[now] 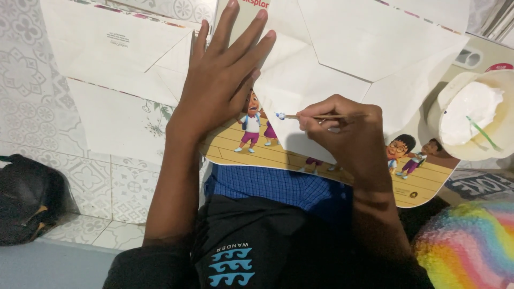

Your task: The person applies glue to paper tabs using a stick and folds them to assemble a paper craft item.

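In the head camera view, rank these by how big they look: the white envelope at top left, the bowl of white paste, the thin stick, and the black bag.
1. White envelope
2. Black bag, partly cut off
3. Bowl of white paste, also cut off, so close to the bag
4. Thin stick in the right hand

A black bag (27, 195) lies left, a rainbow cloth (471, 243) right.

2 hands (225, 91), 1 stick (316, 116), 1 glue bowl (474, 115), 1 cartoon board (423, 182).
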